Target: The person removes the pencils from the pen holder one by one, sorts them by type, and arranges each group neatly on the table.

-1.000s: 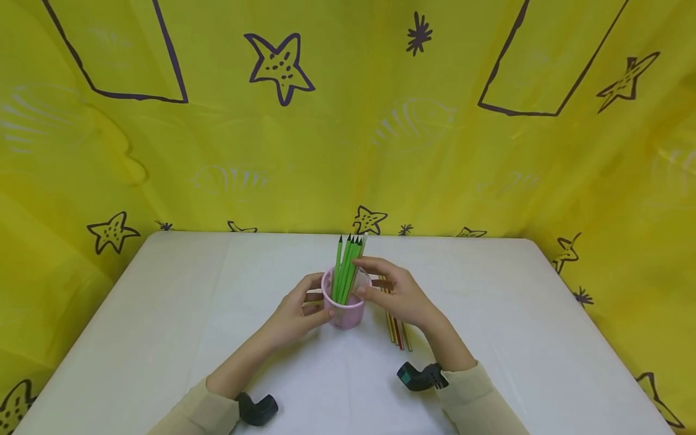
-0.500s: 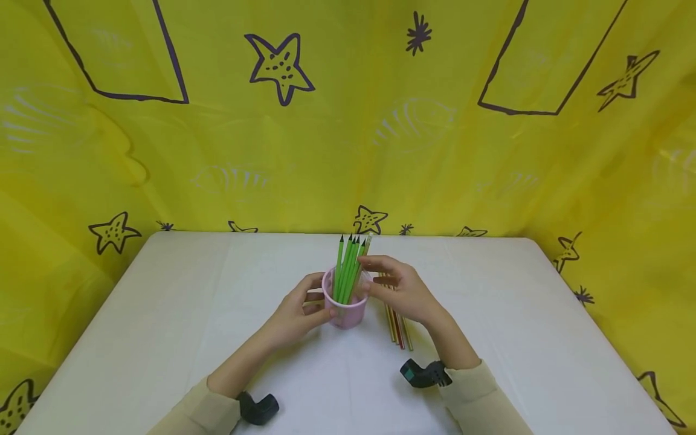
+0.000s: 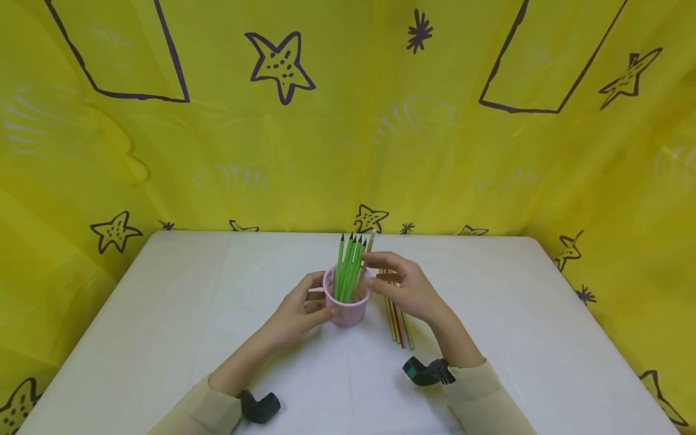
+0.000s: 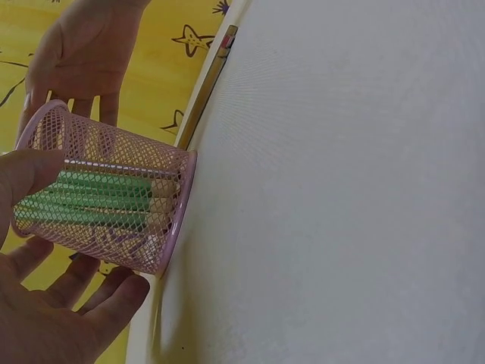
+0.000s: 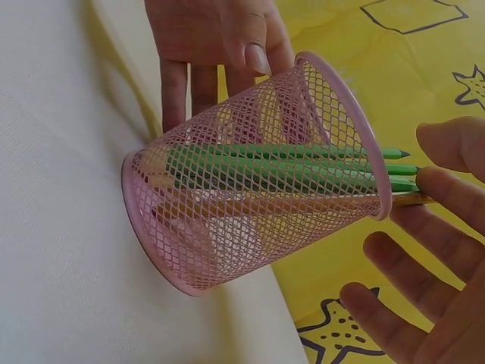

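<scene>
A pink mesh pencil cup (image 3: 348,315) stands on the white table, its open mouth upward. My left hand (image 3: 293,314) grips its left side, thumb in front and fingers behind. Several green pencils (image 3: 341,272) stand in the cup with dark points up. Beside them a gold pencil (image 3: 371,243) leans against the right of the rim, pale end up. My right hand (image 3: 406,289) is at that rim, index fingertip at the gold pencil. In the right wrist view its thumb (image 5: 455,144) stands apart from the pencil and the other fingers are spread.
Several gold and red pencils (image 3: 401,333) lie on the white table (image 3: 163,314) under and in front of my right hand. A yellow curtain (image 3: 337,139) with drawn starfish hangs behind the table. Each wrist carries a black camera (image 3: 260,407).
My right hand has shifted slightly right, and the gold pencil has tilted right with it, away from the green ones. The left hand keeps its hold on the pencil cup.
</scene>
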The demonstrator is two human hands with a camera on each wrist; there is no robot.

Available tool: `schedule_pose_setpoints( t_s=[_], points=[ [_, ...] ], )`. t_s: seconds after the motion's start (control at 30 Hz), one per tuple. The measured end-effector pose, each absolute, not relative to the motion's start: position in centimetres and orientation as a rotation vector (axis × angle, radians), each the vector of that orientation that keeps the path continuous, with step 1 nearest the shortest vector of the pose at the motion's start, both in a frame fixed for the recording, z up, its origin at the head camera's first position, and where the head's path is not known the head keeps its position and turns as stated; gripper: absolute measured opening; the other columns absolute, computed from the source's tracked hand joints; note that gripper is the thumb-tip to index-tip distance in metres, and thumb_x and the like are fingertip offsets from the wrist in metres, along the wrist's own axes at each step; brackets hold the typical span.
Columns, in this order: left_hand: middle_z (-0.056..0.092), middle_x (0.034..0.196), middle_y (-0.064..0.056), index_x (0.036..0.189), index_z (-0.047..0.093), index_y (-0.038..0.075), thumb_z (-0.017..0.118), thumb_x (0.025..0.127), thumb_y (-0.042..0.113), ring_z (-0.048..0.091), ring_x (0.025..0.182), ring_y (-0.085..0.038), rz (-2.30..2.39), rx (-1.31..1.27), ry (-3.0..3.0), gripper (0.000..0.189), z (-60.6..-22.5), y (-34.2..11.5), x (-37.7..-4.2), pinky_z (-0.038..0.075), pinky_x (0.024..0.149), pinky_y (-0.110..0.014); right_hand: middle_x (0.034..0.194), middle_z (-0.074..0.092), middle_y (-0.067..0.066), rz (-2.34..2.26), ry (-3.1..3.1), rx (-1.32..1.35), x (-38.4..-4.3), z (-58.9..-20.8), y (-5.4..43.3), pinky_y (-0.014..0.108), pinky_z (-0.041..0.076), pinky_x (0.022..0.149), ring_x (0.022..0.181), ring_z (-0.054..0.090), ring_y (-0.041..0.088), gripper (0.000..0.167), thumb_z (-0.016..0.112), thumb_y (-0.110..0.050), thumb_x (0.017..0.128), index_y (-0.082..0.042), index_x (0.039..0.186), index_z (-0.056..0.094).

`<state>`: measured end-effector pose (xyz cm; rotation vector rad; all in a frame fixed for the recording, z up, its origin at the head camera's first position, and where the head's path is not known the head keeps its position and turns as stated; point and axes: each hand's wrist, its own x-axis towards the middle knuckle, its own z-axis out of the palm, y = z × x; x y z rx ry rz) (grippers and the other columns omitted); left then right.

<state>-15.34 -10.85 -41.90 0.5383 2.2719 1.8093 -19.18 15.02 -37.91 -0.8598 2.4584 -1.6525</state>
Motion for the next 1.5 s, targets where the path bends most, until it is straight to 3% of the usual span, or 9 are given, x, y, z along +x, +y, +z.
schedule_pose_setpoints(
  t_s=[0.27,0.5,0.9,1.5],
  points=[
    [0.048,0.144,-0.018,0.147,0.038,0.012,0.074,0.090,0.012,0.054,0.127,-0.040,1.825,0.541,2.266,0.067,-41.5,-10.9,-15.5,0.049,0.106,-0.046,0.138,0.060,0.008,-1.670,2.471,-0.882,-19.4,-37.3,15.2,0.051,0.052,0.102,0.125,0.057,0.036,0.043,0.067,-0.012,0.094,-0.008,0.136,0.058],
    [0.047,0.144,-0.019,0.148,0.037,0.012,0.074,0.091,0.014,0.054,0.127,-0.039,1.821,0.544,2.246,0.068,-41.8,-11.0,-15.3,0.049,0.107,-0.046,0.140,0.058,0.012,-1.667,2.467,-0.891,-19.2,-37.5,15.5,0.049,0.051,0.103,0.125,0.057,0.030,0.042,0.065,-0.012,0.096,-0.008,0.137,0.056],
    [0.048,0.144,-0.018,0.148,0.038,0.013,0.073,0.091,0.013,0.054,0.127,-0.039,1.825,0.560,2.248,0.067,-42.1,-11.0,-15.5,0.049,0.107,-0.047,0.140,0.057,0.015,-1.711,2.460,-0.909,-19.0,-36.9,15.9,0.052,0.051,0.103,0.127,0.056,0.032,0.042,0.065,-0.009,0.095,-0.007,0.136,0.056],
    [0.048,0.143,-0.018,0.148,0.038,0.012,0.073,0.091,0.012,0.055,0.127,-0.039,1.826,0.551,2.257,0.067,-42.1,-11.0,-15.4,0.049,0.106,-0.045,0.140,0.057,0.012,-1.821,2.360,-0.867,-18.8,-36.2,16.3,0.031,0.054,0.100,0.128,0.055,0.031,0.042,0.066,-0.005,0.095,-0.005,0.136,0.057]
  ],
)
